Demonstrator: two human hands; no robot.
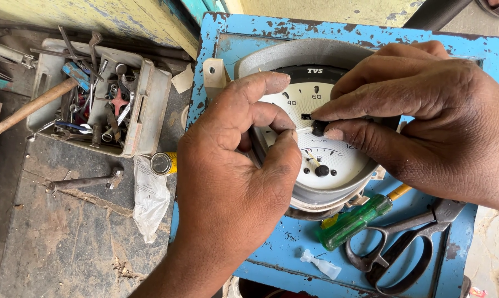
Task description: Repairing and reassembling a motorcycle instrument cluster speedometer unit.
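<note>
Item: speedometer unit [321,160], round, pale dial in a grey housing, lying face-up on a chipped blue stool top [293,243].

Progress, judged: the dial face is bare, with no lens seen over it, so the unit appears already opened. The main pointer hub [319,127] is being worked at the dial's centre. The small fuel-gauge needle [314,161] below it sits in place. Whether the main pointer is coming off or going on cannot be told, and closing up the unit looks still to be done.

Left hand [233,165]: wraps the housing's near-left rim, thumb across the edge of the dial, fingers curled under; closed and steadying the unit.

Right hand [420,116]: arches over from the far right, thumb and forefinger pinched shut on the black hub, remaining fingers folded above.

Below the right hand: green-handled screwdriver [357,219], dark scissors [404,248], and a small clear glue tube [321,266], all lying untouched on the stool.

Well left of the left hand: grey tool tray [150,105] with spanners, wooden-handled hammer [37,105], small tin [162,163], plastic bag [150,201].
</note>
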